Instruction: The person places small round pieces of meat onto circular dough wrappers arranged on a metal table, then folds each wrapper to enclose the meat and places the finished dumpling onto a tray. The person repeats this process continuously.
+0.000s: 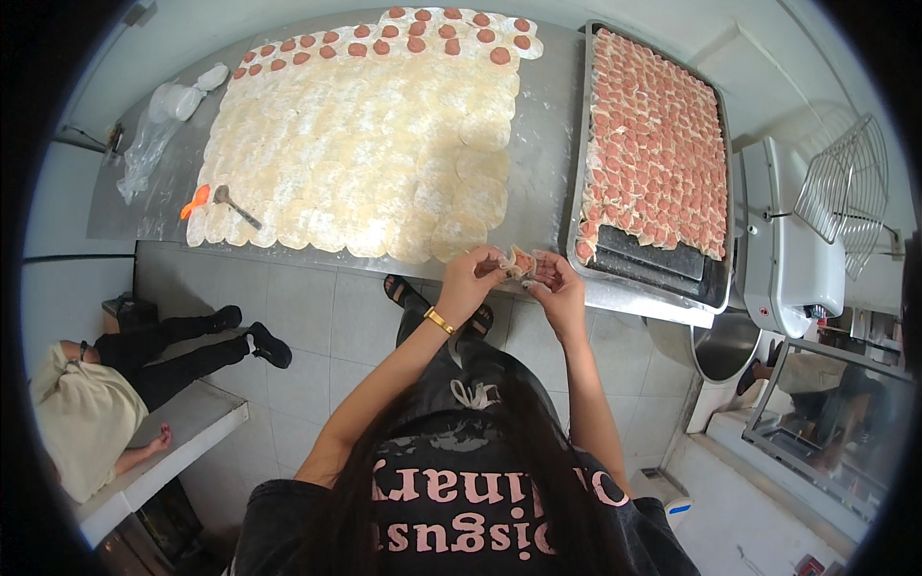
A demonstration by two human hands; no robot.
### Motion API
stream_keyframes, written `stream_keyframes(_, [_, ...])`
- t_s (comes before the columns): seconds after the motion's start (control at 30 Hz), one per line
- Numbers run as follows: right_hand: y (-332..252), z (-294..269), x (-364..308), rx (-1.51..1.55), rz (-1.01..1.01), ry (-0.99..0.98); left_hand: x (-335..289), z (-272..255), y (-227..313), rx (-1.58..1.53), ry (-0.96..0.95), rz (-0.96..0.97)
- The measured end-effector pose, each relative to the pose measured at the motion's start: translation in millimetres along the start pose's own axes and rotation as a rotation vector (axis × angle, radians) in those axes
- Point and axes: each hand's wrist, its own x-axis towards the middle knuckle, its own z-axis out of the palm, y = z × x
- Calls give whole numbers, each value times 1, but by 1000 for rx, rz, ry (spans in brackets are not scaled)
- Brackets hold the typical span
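Fingers of both hands pinch one small dumpling (520, 261) between them: the left hand (471, 280) grips its left end with thumb and fingertips closed on the dough, and the right hand (557, 285) closes on its right end in the same way. The dumpling shows pale wrapper with a pink filling at its middle, and it is held in the air just in front of the near edge of the steel table (547, 144), above the tiled floor (317, 326). A gold bracelet (439, 320) sits on the left wrist. On the table, to the left and beyond the hands, lie many round floured dough wrappers (375, 144) laid overlapping in rows; those in the far rows carry dabs of pink filling (413, 38). At the left end of the wrappers rest a spoon (235, 205) and a small orange tool (194, 202), side by side. Further left lies a crumpled clear plastic bag (158, 130). Just right of the hands stands a dark metal tray (663, 274), nearly full of folded dumplings (658, 144), with a bare strip at its near end. Right of the tray is a white mixer (783, 240) with a steel bowl (725, 346) and a raised wire guard (845, 187). At lower left another person (96, 403) lies on a low bench (192, 422).
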Motion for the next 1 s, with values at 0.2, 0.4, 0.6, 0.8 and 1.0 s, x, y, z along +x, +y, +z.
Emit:
stream_keyframes(0.2, [-4,10,4,-280,-121,1,-1,4,-8,205,8,202])
stream_keyframes(0.4, [-9,8,6,-458,-225,-2,-2,8,-4,9,21,4])
stream_keyframes(0.6, [-9,9,8,-517,-306,-22,0,5,6,397,-29,101])
stream_keyframes(0.8, [-11,10,2,-500,-251,-12,5,-3,5,359,-135,121])
stream_keyframes(1.0, [-16,13,11,-555,-288,-43,10,-3,8,496,-154,50])
